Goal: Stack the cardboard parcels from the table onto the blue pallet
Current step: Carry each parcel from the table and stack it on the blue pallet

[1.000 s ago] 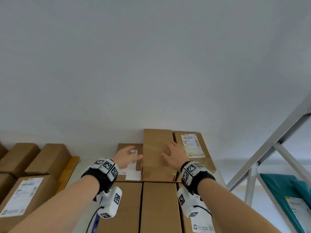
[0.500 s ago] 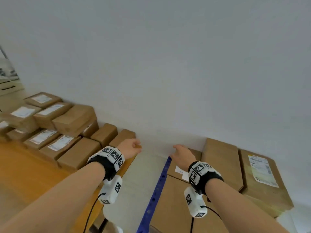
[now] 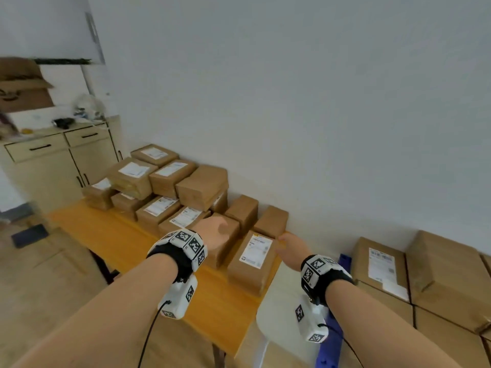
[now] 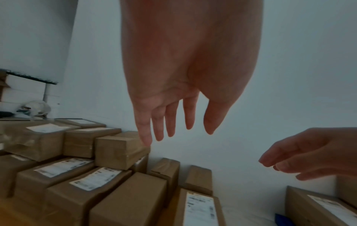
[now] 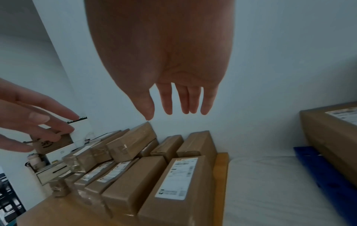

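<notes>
Several brown cardboard parcels sit in rows on the orange wooden table, some stacked two high. The nearest one, a labelled parcel, lies at the table's right end. More parcels rest on the blue pallet at the right. My left hand hovers over a plain parcel, fingers straight and empty. My right hand floats just right of the labelled parcel, fingers relaxed and empty. Neither hand touches a parcel.
A beige cabinet with drawers stands at the far left behind the table. A white wall runs behind everything. A strip of pale floor separates the table's right end from the pallet. Wooden floor lies at the lower left.
My view has swung left from the pallet stack to the table. Both hands have left the pallet's parcels and moved left, now over the table's right end.
</notes>
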A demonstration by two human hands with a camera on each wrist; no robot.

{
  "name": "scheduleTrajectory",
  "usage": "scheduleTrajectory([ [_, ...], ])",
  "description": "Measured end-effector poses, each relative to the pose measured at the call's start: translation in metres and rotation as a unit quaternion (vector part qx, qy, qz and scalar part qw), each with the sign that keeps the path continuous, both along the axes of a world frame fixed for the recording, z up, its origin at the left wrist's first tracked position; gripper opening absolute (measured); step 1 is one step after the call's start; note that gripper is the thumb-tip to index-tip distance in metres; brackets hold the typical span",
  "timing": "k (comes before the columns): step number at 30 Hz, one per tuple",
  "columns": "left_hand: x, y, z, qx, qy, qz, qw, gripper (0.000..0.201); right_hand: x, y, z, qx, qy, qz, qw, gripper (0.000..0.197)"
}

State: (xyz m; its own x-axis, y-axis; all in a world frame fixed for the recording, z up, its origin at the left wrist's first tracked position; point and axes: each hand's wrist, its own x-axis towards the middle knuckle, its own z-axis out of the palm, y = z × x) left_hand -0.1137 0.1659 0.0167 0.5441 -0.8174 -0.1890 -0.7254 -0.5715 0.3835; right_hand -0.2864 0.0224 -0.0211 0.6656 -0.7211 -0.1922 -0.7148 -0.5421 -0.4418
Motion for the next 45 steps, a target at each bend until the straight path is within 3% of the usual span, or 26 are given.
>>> scheduleTrajectory([
  [4, 0.041, 0.034, -0.011, -0.006, 0.019, 0.035, 0.999, 0.046, 0.034, 0.031, -0.004, 0.002, 0.016, 0.017, 1.000, 0.044],
  [9, 0.075, 0.056, -0.019, 0.013, -0.007, 0.035, 0.999, 0.048, 0.078, 0.052, -0.006, -0.006, 0.032, 0.034, 0.999, 0.034],
  [21, 0.200, 0.046, -0.048, 0.019, 0.006, 0.039, 0.999, 0.045, 0.217, 0.040, -0.024, 0.002, 0.033, 0.045, 0.998, 0.028],
  [27, 0.272, 0.021, -0.044, 0.038, -0.015, 0.005, 0.999, 0.028, 0.282, 0.019, -0.027, 0.022, 0.005, 0.008, 1.000, 0.031],
  [30, 0.301, 0.014, -0.043, 0.007, -0.005, 0.009, 1.000, 0.040, 0.309, 0.007, -0.031, 0.035, -0.009, -0.013, 0.999, 0.038],
  [36, 0.348, -0.001, -0.065, -0.017, 0.040, 0.013, 0.999, 0.037, 0.343, -0.002, -0.038, 0.055, -0.039, -0.071, 0.995, 0.050],
  [45, 0.408, -0.048, -0.080, -0.095, 0.156, -0.057, 0.981, 0.045, 0.390, -0.007, -0.045, 0.063, -0.097, -0.178, 0.977, 0.053],
])
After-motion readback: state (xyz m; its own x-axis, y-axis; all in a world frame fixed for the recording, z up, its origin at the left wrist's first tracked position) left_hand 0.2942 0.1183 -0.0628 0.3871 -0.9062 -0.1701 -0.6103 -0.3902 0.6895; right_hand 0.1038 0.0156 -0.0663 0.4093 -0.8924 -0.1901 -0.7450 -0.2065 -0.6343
